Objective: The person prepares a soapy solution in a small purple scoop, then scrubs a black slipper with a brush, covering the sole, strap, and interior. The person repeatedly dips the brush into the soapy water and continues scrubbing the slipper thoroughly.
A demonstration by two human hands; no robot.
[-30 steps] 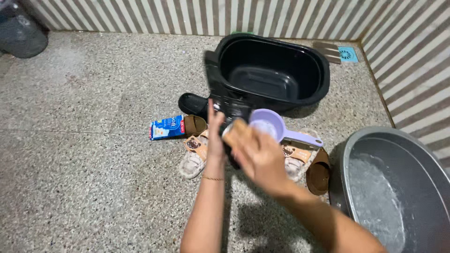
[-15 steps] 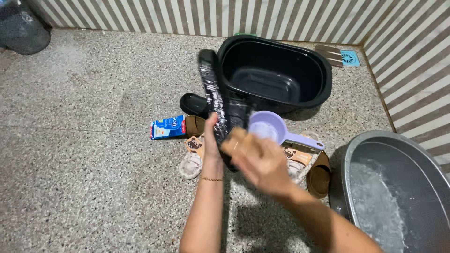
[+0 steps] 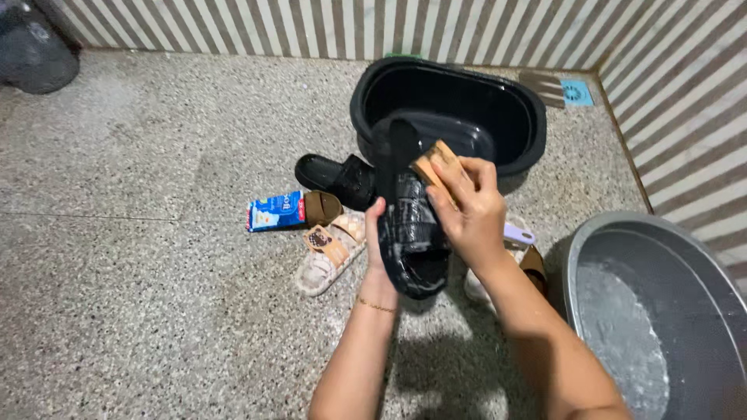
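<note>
Scrubbing is what the picture shows: a black slipper (image 3: pixel 411 233) held up above the floor, wet and shiny, with a tan wooden brush (image 3: pixel 434 167) pressed to its upper strap. The left hand (image 3: pixel 377 237) wraps the slipper's left edge near the heel, its grip closed around the sole with the thumb on the front. The right hand (image 3: pixel 465 208) is closed on the brush, fingers curled over its back, just right of and above the left hand's grip, and the brush touches the slipper.

As far as one can judge, the washing is partway: this slipper glistens with water, though how clean it is cannot be told. Its black partner (image 3: pixel 336 177) lies on the floor just left of the gripped slipper, and looks not yet handled. A beige pair sits on the floor too, one sandal (image 3: pixel 331 250) left of and below the left grip. A brown slipper (image 3: pixel 322 207) and a blue-and-white packet (image 3: pixel 275 211) lie further left.

Beyond the brush, an empty black tub (image 3: pixel 523 138) stands against the striped wall. To the right of the right forearm is a grey metal basin (image 3: pixel 591 241) holding water. A bit of a lilac scoop handle (image 3: pixel 519 233) shows behind the right wrist.
</note>
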